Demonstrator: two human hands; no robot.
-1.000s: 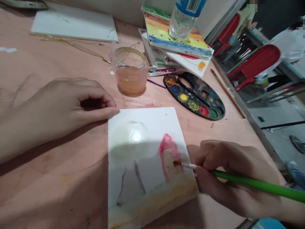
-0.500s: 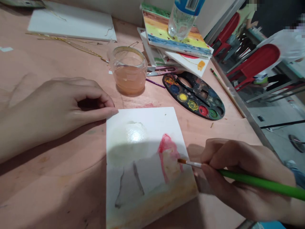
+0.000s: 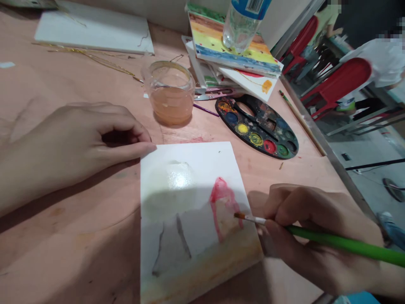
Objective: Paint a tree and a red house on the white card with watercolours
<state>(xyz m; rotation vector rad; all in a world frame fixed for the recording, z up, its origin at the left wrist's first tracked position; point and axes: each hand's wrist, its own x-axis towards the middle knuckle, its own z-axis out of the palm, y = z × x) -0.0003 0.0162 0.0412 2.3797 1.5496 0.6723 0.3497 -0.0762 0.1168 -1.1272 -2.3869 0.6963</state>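
My right hand (image 3: pixel 313 236) grips a green-handled paintbrush (image 3: pixel 332 241); its tip touches the red shape on a small white canvas (image 3: pixel 190 219) lying on the pink table (image 3: pixel 63 236). The canvas also carries a pale wet patch, two grey strokes and an orange band along its near edge. My left hand (image 3: pixel 82 143) rests on the table with fingers curled, thumb tip against the canvas's upper left corner, holding nothing that I can see.
A jar of orange-tinted water (image 3: pixel 171 93) stands behind the canvas. A dark oval paint palette (image 3: pixel 257 126) lies to its right. Stacked painted canvases (image 3: pixel 228 50) bear a plastic bottle (image 3: pixel 242 25). A blank canvas (image 3: pixel 95 27) lies far left. Red chairs (image 3: pixel 338 84) stand beyond the table edge.
The brush tip moved slightly right along the red shape, then back a little. The left hand stayed put.
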